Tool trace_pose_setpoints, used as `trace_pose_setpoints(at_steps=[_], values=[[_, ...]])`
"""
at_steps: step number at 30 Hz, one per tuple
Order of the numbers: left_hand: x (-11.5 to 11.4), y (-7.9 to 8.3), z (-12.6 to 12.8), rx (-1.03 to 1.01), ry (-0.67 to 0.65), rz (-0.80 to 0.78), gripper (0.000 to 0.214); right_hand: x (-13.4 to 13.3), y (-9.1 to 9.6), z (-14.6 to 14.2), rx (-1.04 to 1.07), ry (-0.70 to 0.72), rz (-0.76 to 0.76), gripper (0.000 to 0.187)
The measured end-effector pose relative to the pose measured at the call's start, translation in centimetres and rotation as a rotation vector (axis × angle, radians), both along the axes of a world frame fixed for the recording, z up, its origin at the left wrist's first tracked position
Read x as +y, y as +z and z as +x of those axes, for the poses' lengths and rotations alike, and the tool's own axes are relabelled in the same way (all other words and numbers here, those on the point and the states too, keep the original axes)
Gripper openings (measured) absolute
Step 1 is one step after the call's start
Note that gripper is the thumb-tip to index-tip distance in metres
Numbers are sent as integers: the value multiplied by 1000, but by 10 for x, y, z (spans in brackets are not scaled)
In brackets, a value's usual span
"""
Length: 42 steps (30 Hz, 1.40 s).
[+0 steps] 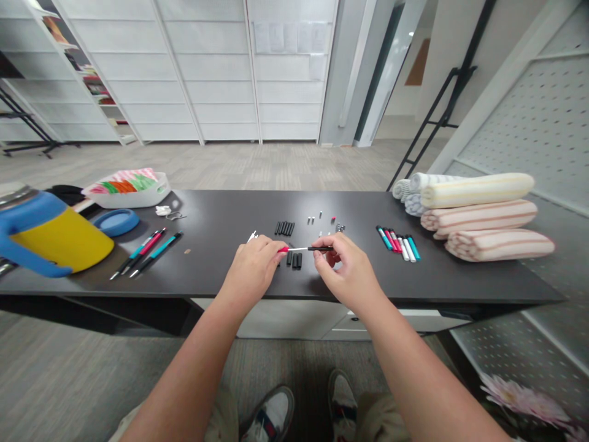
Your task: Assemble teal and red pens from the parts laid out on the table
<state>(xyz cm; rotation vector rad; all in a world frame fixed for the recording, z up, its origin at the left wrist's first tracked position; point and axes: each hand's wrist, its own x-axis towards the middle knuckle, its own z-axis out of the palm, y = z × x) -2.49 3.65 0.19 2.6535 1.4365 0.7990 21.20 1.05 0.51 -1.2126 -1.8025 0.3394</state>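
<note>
My left hand [256, 263] is closed on a red pen piece [283, 249], most of it hidden by the fingers. Opposite it, my right hand [346, 265] pinches a black pen piece [321, 248]. A thin pale rod, like a pen refill [298, 248], runs between the two pieces in one line. Beneath the hands lie several short black tubes [295, 260], and a row of more black tubes [284, 228] sits just beyond. Small silver and red pieces [333, 219] are scattered behind the right hand. White slim parts [253, 236] show partly behind the left hand.
Several teal, red and white pen barrels [399, 244] lie right of my hands. Rolled towels [483, 209] are stacked at the right end. On the left are whole pens [146, 250], a blue lid [116, 222], a yellow-and-blue jug [59, 236] and a white basket [133, 197].
</note>
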Motion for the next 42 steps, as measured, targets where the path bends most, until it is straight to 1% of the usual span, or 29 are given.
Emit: trace_pose_setpoints(at_steps=[5,9,11,14,17,20,25,28,31,34,38,42], values=[[0,0,0,-4,-8,-6,23,0,0,1,17,-14,-8,13],[0,-1,-1,-46,11,-12,27,-1,2,3,113,-67,1,12],[0,0,-2,-113,26,-16,29,0,3,6,248,-109,-18,13],[-2,1,-6,-288,80,-53,30,4,2,9,559,-128,-59,16],[-3,3,-9,-418,184,-106,30,10,-1,10,826,-85,-101,19],[-4,6,-9,-457,263,-116,29,11,-2,6,952,-33,-178,22],[-1,5,-8,-470,351,-128,23,7,1,-7,1009,35,-285,25],[3,1,-11,-440,436,-136,21,5,3,-13,1017,55,-295,25],[10,-3,-16,-397,467,-143,22,5,2,-15,1013,67,-298,24],[16,-1,-17,-303,495,-150,24,5,0,-15,1001,73,-303,23],[19,6,-14,-154,561,-206,29,5,-2,-15,995,83,-305,22],[21,8,-11,-63,575,-212,31,5,-2,-16,996,87,-309,21]])
